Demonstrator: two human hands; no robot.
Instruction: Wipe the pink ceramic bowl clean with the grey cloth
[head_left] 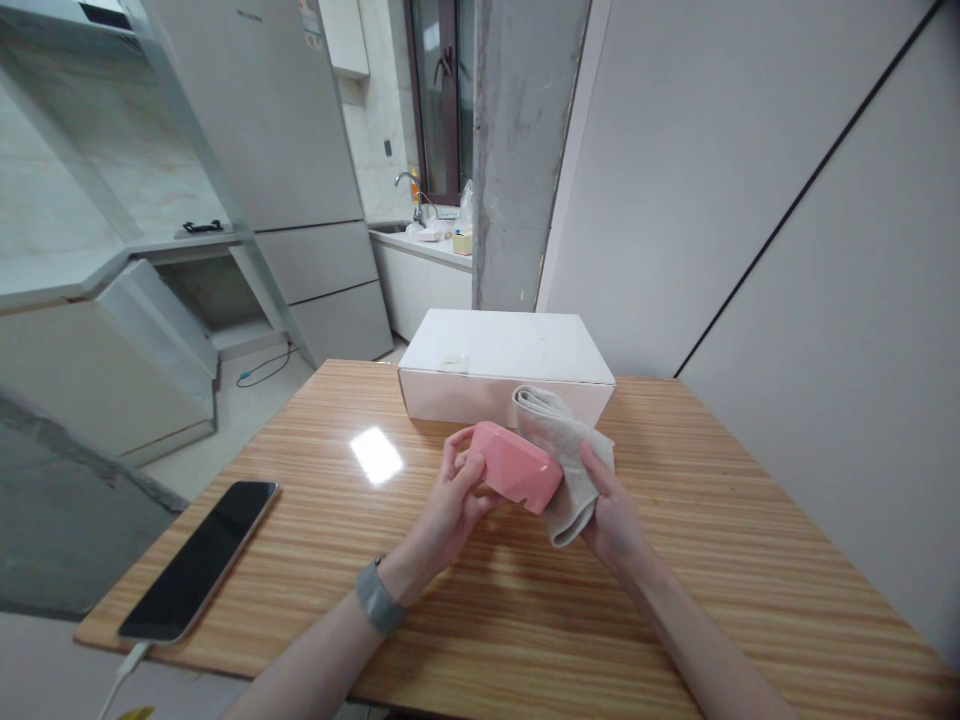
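Gripping a pink plastic case (514, 466) in your left hand (450, 505), fingers curled round its left end, you hold its long axis slanting down to the right, above the wooden worktop (675, 600). Your right hand (613, 517), half closed, clasps a folded beige cloth (570, 460) against the case's right end, just before a white box (504, 365).

We see a glossy pink plastic case (514, 467) against a rough woven cloth (576, 470), a matt white cardboard box (480, 360) at twelve o'clock, and a glossy wood-grain tabletop (697, 520).
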